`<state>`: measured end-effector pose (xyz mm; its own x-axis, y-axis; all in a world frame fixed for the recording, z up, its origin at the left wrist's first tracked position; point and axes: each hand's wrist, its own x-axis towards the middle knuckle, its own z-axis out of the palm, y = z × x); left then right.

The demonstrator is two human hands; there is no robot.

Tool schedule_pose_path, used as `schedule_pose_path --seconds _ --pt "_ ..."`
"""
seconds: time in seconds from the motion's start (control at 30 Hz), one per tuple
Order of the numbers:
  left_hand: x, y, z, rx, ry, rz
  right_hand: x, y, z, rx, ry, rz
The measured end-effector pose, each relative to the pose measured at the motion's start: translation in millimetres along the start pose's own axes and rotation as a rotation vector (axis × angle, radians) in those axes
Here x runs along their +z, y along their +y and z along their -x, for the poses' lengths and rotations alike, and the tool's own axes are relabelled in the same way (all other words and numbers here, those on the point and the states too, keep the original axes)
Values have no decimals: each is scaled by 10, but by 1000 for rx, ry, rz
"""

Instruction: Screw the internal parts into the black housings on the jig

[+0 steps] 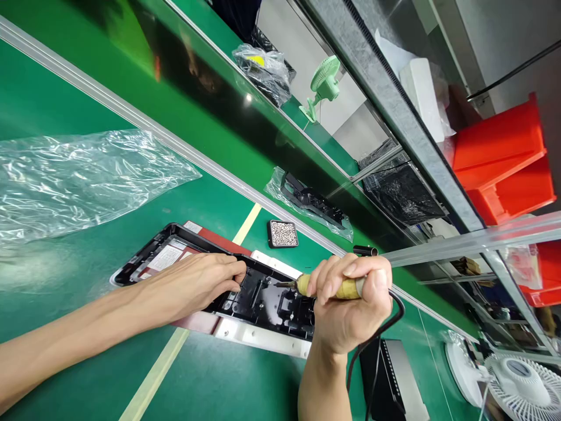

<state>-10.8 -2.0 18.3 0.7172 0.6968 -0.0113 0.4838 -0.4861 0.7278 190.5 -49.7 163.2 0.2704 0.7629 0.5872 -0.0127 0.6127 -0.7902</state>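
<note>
My right hand (353,304) is wrapped round the yellow handle of a soldering iron (303,284), with a black cord trailing down from it. The iron's tip points left, over a long black plastic housing (252,307); whether it touches cannot be told. My left hand (213,278) rests across the housing's middle, fingers curled and pressed together at the inside; anything between them is hidden. Beneath the housing lies a white and dark red fixture (263,338). Beyond it, a small black tray (270,235) holds many tiny metal pieces.
Clear plastic sheeting (87,181) lies at the left. A bagged black part (311,202) lies past the metal rail (228,181). To the right are a black and silver box (405,380), a white fan (517,380) and red bins (499,158) on a shelf.
</note>
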Motion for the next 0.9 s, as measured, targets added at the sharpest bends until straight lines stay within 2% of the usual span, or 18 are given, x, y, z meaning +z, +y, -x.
schedule_pose_path --seconds 0.27,0.9 --pt "3 10 7 27 26 7 -5 120 -19 5 46 -1" --pt "21 3 1 1 25 7 7 147 3 60 32 -69"
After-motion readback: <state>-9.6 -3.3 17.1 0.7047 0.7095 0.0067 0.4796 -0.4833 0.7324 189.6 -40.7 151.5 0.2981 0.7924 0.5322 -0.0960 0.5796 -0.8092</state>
